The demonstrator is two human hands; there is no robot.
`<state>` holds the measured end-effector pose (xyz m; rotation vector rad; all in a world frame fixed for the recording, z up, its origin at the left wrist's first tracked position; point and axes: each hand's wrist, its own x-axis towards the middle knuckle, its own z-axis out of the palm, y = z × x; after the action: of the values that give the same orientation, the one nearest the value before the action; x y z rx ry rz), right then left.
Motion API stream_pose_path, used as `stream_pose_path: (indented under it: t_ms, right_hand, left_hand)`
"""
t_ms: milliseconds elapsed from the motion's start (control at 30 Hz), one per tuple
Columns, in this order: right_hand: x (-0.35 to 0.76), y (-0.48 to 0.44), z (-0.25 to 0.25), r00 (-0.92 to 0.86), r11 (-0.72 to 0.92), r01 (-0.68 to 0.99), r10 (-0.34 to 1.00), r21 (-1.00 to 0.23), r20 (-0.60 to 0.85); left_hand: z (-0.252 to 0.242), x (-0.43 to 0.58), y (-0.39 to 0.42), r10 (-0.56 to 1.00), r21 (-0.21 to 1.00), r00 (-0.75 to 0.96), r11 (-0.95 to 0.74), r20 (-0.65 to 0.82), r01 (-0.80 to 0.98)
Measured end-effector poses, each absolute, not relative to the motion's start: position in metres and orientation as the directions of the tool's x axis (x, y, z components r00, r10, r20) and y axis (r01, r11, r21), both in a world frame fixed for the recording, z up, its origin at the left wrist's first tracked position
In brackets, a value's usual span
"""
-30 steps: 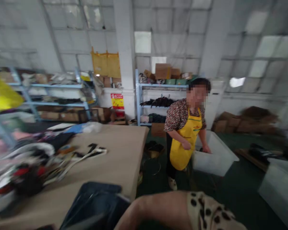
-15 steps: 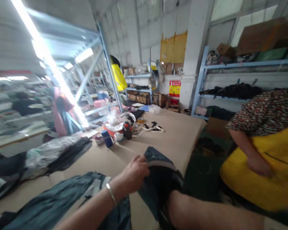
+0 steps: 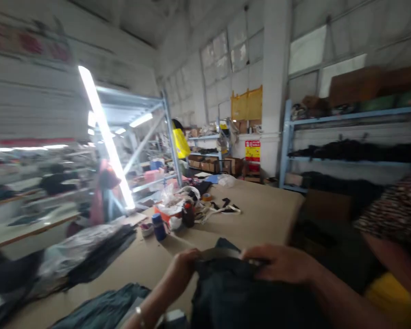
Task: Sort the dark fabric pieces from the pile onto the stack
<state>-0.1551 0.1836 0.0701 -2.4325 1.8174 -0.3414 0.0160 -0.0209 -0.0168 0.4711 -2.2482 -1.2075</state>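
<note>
Both my hands hold up a dark blue-grey garment by its top edge, low in the view. My left hand pinches the left end of the edge. My right hand grips the right end, fingers closed over the cloth. The garment hangs down in front of me over the brown table. A second dark garment lies flat on the table at the lower left. The picture is blurred by motion.
A person in a patterned top and yellow apron stands close at the right. Bottles, tape and straps clutter the table's middle. Dark cloth in plastic lies at the left. Blue shelving lines the back wall.
The view has swung left from the aproned person to the table. My right hand has come up onto the garment beside my left, and the garment is now raised.
</note>
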Motion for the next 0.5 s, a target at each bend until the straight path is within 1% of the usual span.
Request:
stream_pose_path:
  t_ms: [33, 67, 100, 133, 167, 200, 233, 267, 300, 333, 367, 400, 433, 500]
  right_hand:
    - [-0.153, 0.181, 0.071, 0.231, -0.223, -0.961, -0.973, -0.164, -0.028]
    - [-0.152, 0.178, 0.071, 0.201, -0.184, -0.977, -0.962, -0.106, -0.185]
    - [-0.152, 0.174, 0.071, 0.134, -0.142, -0.99, -0.952, 0.007, -0.276]
    - [-0.152, 0.171, 0.071, 0.238, -0.221, -0.971, -0.9, -0.088, -0.365]
    - [-0.153, 0.169, 0.072, 0.34, -0.285, -0.937, -0.872, -0.201, -0.353]
    - [-0.154, 0.17, 0.073, 0.405, -0.32, -0.898, -0.869, -0.301, -0.283]
    - [-0.156, 0.171, 0.074, 0.407, -0.319, -0.878, -0.891, -0.358, -0.202]
    - [-0.16, 0.173, 0.074, 0.33, -0.268, -0.899, -0.934, -0.347, -0.134]
    - [-0.164, 0.174, 0.072, 0.213, -0.177, -0.939, -0.973, -0.296, -0.094]
    - [-0.169, 0.174, 0.068, 0.112, -0.088, -0.966, -0.99, -0.241, -0.086]
    - [-0.175, 0.173, 0.062, 0.049, -0.028, -0.976, -0.995, -0.214, -0.091]
    - [-0.179, 0.17, 0.055, 0.024, -0.002, -0.974, -0.995, -0.227, -0.094]
    - [-0.183, 0.166, 0.048, 0.023, 0.0, -0.963, -0.996, -0.268, -0.082]
    - [-0.185, 0.159, 0.037, 0.044, -0.04, -0.928, -0.999, -0.37, -0.001]
  left_hand:
    - [-0.015, 0.017, -0.026, -0.507, 0.833, -0.799, 0.553, 0.324, -0.013]
    - [-0.014, 0.018, -0.033, -0.463, 0.816, -0.817, 0.578, 0.344, 0.016]
    - [-0.013, 0.018, -0.04, -0.418, 0.798, -0.844, 0.603, 0.337, 0.02]
    - [-0.012, 0.018, -0.045, -0.396, 0.791, -0.848, 0.61, 0.352, 0.043]
    - [-0.01, 0.019, -0.048, -0.381, 0.782, -0.855, 0.621, 0.351, 0.045]
    - [-0.007, 0.021, -0.047, -0.381, 0.784, -0.846, 0.618, 0.374, 0.068]
    - [-0.002, 0.023, -0.043, -0.416, 0.8, -0.821, 0.595, 0.391, 0.079]
    - [0.004, 0.025, -0.037, -0.444, 0.825, -0.807, 0.559, 0.389, 0.09]
    - [0.01, 0.027, -0.031, -0.524, 0.863, -0.764, 0.498, 0.377, 0.084]
    - [0.016, 0.029, -0.025, -0.599, 0.895, -0.722, 0.441, 0.345, 0.062]
    - [0.022, 0.029, -0.022, -0.647, 0.908, -0.692, 0.418, 0.319, 0.029]
    - [0.026, 0.031, -0.02, -0.695, 0.92, -0.656, 0.393, 0.294, -0.005]
    - [0.029, 0.033, -0.021, -0.724, 0.925, -0.634, 0.379, 0.273, -0.034]
    - [0.031, 0.041, -0.027, -0.752, 0.938, -0.613, 0.342, 0.241, -0.051]
